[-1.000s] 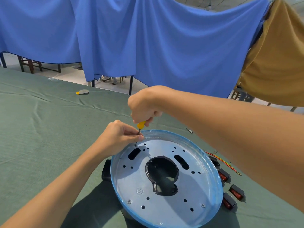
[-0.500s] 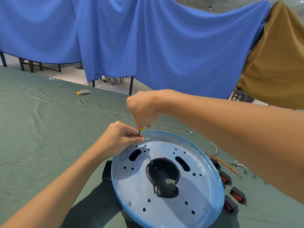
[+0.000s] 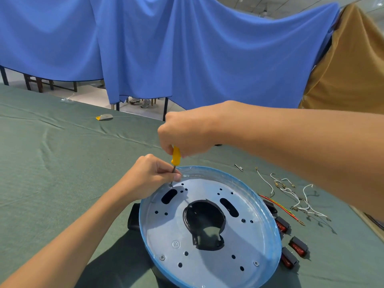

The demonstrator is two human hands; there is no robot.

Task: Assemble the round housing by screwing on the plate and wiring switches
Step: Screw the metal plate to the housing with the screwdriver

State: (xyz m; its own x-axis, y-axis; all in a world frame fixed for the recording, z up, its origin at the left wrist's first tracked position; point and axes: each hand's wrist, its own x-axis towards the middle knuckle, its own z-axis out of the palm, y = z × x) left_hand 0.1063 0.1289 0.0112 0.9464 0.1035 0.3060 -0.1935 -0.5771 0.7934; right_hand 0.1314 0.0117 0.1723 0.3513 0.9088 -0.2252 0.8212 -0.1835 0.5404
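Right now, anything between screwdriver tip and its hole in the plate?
Nothing visible. The screwdriver tip sits at the far-left hole of the plate; the left hand only pinches the shaft above it; the right hand grips the handle.

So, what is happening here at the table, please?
A person is fixing the metal plate into the round housing. The right hand grips a screwdriver with a yellow handle, its tip at a hole near the plate's far left edge. The left hand pinches the shaft just above the tip. Two screws already sit at the near edge. The switches and loose wires lie on the green cloth, not yet connected.
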